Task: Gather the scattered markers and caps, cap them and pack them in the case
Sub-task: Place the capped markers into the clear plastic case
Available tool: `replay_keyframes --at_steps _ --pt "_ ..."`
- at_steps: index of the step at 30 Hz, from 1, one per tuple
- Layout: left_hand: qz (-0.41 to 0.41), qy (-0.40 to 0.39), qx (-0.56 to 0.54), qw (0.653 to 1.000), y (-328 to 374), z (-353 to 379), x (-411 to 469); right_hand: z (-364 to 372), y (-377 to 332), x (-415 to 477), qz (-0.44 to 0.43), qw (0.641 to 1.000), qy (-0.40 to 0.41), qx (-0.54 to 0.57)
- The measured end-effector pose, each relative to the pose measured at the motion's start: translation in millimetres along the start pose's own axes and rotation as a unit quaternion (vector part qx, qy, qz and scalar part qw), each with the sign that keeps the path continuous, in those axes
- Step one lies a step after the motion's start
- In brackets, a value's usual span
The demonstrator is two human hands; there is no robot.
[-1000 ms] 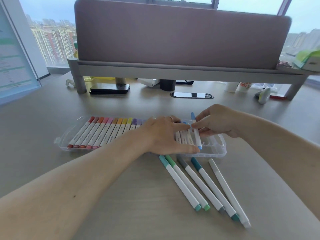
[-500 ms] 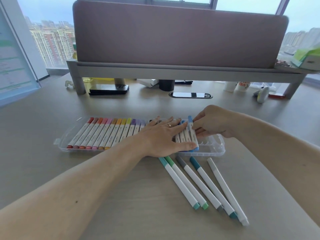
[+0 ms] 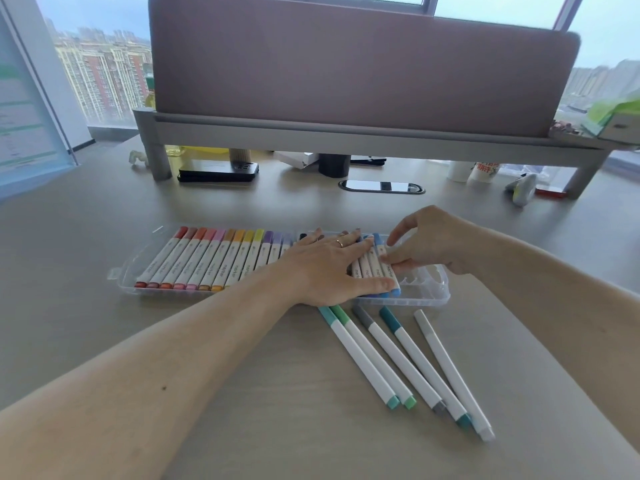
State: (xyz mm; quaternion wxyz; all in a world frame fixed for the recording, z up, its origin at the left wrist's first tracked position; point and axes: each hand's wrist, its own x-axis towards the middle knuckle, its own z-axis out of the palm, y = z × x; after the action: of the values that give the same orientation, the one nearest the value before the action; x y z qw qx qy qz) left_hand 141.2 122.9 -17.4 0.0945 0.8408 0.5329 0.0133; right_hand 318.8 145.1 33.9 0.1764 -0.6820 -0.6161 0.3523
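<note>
I see a clear glossy plastic case [image 3: 427, 292], markers [image 3: 398, 358] with smooth matt white barrels, a matt wood-grain desk [image 3: 173, 209], and, upper centre, a felt-like cloth partition [image 3: 346, 64] on a grey metal shelf [image 3: 346, 134].

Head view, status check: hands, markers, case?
Left hand flat on packed markers; right hand thumb on blue marker in case. Five loose markers on desk. End slots unobstructed.
</note>
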Motion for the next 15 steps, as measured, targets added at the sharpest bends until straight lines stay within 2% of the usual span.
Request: replay_keyframes --at_steps 3,12,15 --pt "-0.009 -0.002 0.006 1.0 3 1 0 0 2 -1 -0.022 0.999 0.015 -0.019" --pt "-0.014 0.006 0.004 1.0 2 3 2 -1 5 -9 -0.01 1.0 0.002 0.005" --pt "-0.028 0.005 0.011 1.0 8 -3 4 1 10 -3 -0.033 0.999 0.032 -0.005"
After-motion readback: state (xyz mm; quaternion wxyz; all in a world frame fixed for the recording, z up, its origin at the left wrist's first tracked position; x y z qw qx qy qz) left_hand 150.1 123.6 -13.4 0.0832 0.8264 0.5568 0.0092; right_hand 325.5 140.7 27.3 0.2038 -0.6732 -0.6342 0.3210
